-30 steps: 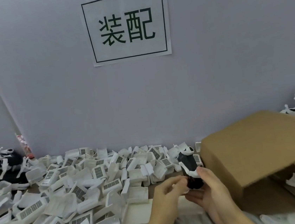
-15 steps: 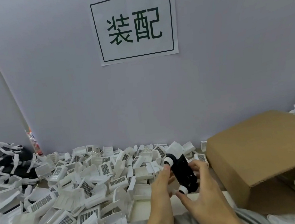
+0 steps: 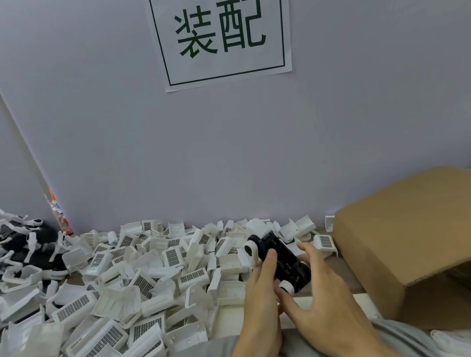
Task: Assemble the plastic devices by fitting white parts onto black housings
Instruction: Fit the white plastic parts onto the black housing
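Your left hand (image 3: 260,301) gripping the black housing (image 3: 282,261), right hand (image 3: 321,300) fingers curled around its far side, fingertips hidden, white end caps partly covered, white parts (image 3: 128,281) heaped left

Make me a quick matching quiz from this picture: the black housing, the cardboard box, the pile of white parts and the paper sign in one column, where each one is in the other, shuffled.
Things:
1. black housing
2. cardboard box
3. pile of white parts
4. paper sign

Places:
A. on the wall, top centre
B. heaped across the table on the left
C. held between the left hand and right hand
D. on the right side of the table

Pairs: 1-C, 2-D, 3-B, 4-A
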Demonstrator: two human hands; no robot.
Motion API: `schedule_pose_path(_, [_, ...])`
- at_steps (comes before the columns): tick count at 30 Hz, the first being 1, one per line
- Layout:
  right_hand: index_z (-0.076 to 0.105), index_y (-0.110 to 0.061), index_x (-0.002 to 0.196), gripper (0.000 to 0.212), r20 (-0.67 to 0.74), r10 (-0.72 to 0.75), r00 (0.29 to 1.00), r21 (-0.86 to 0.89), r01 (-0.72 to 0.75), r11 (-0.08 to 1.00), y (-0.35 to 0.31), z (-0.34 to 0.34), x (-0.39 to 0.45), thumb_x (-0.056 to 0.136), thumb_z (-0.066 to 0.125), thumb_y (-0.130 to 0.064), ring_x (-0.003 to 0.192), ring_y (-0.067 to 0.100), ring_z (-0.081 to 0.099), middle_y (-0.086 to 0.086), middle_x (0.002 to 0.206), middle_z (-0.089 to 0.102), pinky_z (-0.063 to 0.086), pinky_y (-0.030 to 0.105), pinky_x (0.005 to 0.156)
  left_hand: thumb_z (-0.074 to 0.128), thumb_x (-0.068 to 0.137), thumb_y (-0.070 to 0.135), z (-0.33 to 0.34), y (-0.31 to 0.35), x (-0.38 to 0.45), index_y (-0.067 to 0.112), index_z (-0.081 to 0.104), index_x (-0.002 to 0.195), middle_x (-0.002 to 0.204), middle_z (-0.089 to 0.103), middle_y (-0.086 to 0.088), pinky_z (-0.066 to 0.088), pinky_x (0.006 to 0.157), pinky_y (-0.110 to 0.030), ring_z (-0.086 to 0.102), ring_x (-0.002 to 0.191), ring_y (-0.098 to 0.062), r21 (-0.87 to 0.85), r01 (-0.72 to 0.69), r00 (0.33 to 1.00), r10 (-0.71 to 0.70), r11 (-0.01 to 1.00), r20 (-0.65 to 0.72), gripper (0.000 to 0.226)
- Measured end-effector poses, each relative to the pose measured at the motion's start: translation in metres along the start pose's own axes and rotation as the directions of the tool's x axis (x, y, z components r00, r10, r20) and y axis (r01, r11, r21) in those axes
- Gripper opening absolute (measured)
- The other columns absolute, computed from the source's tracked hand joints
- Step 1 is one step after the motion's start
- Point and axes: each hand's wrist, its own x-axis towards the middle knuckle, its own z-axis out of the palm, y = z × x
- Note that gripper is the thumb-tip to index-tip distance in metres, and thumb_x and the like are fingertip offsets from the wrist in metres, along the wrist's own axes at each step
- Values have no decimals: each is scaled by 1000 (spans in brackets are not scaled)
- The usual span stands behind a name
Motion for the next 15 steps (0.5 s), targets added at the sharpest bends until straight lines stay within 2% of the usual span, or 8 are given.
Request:
schedule_pose_path(2, [31, -44, 137, 77, 29, 65, 997, 55, -67, 996, 2, 3, 0, 67, 55, -68, 117, -9, 52, -30, 124, 53, 43, 12, 94, 66, 88, 47, 1, 0, -1, 28, 71, 116, 111, 76, 6, 55, 72, -27, 73, 103, -14, -30, 12, 1000, -12, 999, 5, 34])
schedule_pose_path(4, [47, -45, 115, 57, 14, 105, 994, 106, -106, 989, 4, 4, 0, 64, 63, -66, 102, -12, 59, -32, 104, 63, 45, 8, 80, 64, 88, 48, 2, 1, -2, 27, 69, 120, 113, 76, 6, 56, 65, -26, 73, 102, -14, -43, 9, 1000, -8, 999, 25, 39])
schedule_pose_path(5, [53, -45, 109, 51, 1, 114, 993, 122, -114, 986, 5, 2, 1, 64, 67, -64, 96, -9, 63, -30, 98, 66, 47, 10, 75, 64, 85, 51, 2, 0, -2, 28, 68, 122, 116, 75, 6, 57, 68, -30, 73, 104, -15, -47, 5, 999, -4, 999, 37, 44])
schedule_pose_path(8, [61, -43, 96, 40, -26, 109, 994, 113, -105, 988, 3, -3, 1, 64, 74, -61, 84, -6, 67, -27, 89, 70, 50, 16, 72, 67, 73, 58, 1, -1, 0, 27, 68, 124, 120, 73, 1, 57, 91, -47, 71, 110, -21, -58, -3, 999, 6, 998, 50, 60])
schedule_pose_path(9, [62, -42, 93, 39, -35, 104, 994, 86, -101, 991, 2, -5, 0, 63, 74, -63, 82, -5, 67, -28, 86, 70, 51, 19, 71, 68, 71, 58, 0, -2, 1, 27, 68, 124, 120, 73, 0, 56, 93, -48, 70, 111, -22, -54, -5, 998, 8, 999, 60, 62])
schedule_pose_path(12, [61, -40, 89, 44, -56, 104, 993, -33, -106, 994, 0, -9, -1, 59, 70, -72, 78, -6, 65, -32, 83, 68, 52, 23, 70, 73, 71, 53, 2, -5, 0, 25, 69, 121, 116, 75, -3, 57, 82, -38, 72, 107, -23, -55, 1, 997, 4, 998, 83, 58])
schedule_pose_path(15, [59, -42, 86, 44, -74, 103, 992, -99, -110, 989, -2, -11, -1, 59, 68, -75, 76, -6, 64, -36, 84, 65, 51, 24, 68, 72, 80, 44, 3, -6, 0, 25, 72, 114, 111, 76, -2, 53, 81, -37, 72, 107, -22, -35, -22, 998, 24, 999, 57, 39])
